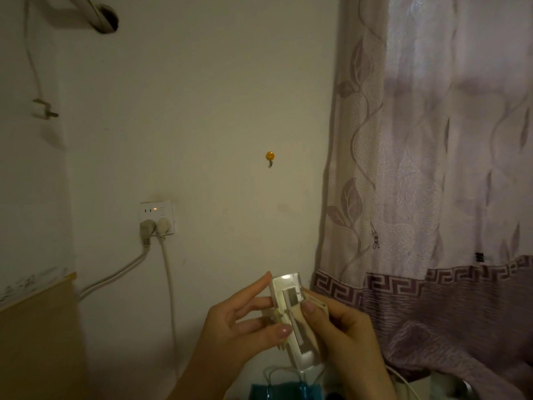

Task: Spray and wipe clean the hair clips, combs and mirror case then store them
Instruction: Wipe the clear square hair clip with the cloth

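Observation:
A large white rectangular hair clip (285, 287) with cut-out slots is held up in front of the wall, low in the view. My left hand (239, 321) grips its left edge, thumb on the front and fingers behind. My right hand (343, 330) presses a small beige cloth (300, 316) against the clip's right side, thumb on the cloth. The clip's lower end points down toward me.
A wall socket (157, 216) with two plugs and hanging cables is at the left. A smiley wall hook (270, 156) is above the hands. A patterned curtain (432, 168) fills the right. A teal bag (285, 391) with handles sits below the hands. A wooden panel (37, 327) stands at the lower left.

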`<state>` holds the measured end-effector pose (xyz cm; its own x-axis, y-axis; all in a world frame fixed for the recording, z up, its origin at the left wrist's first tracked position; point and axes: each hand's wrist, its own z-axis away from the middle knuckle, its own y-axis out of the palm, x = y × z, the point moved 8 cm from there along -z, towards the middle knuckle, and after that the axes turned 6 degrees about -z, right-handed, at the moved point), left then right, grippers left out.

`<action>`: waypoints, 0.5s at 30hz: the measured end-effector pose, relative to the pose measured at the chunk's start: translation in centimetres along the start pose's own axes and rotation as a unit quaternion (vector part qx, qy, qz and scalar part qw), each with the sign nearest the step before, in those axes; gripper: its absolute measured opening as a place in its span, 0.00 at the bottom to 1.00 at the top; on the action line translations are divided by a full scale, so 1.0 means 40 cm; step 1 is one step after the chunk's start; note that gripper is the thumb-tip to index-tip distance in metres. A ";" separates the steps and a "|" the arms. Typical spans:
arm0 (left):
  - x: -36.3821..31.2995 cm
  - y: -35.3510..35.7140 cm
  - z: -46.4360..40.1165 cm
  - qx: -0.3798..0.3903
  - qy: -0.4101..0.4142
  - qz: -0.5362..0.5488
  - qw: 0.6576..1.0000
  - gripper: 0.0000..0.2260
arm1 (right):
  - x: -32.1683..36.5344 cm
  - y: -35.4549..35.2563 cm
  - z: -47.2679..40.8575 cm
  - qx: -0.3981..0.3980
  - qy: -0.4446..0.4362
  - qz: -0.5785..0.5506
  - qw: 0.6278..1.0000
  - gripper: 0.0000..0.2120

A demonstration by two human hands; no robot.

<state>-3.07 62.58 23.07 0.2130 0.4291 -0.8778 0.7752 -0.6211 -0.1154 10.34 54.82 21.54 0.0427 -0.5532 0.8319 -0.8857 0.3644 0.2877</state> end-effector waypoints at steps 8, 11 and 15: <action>0.036 0.029 0.009 0.091 -0.047 -0.036 0.994 0.37 | 0.045 -0.015 -0.021 -0.045 -0.021 0.020 0.999 0.18; 0.038 0.015 0.006 0.091 -0.053 -0.036 0.994 0.37 | 0.045 -0.016 -0.025 -0.039 -0.014 0.023 0.999 0.18; 0.038 0.000 0.000 0.087 -0.054 -0.049 0.994 0.33 | 0.059 -0.043 -0.033 -0.046 -0.024 0.008 0.999 0.14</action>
<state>-2.76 63.23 21.75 0.0690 0.4259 -0.9022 0.6727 -0.6876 -0.2731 12.58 53.89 23.64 0.0050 -0.5808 0.8140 -0.8401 0.4391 0.3185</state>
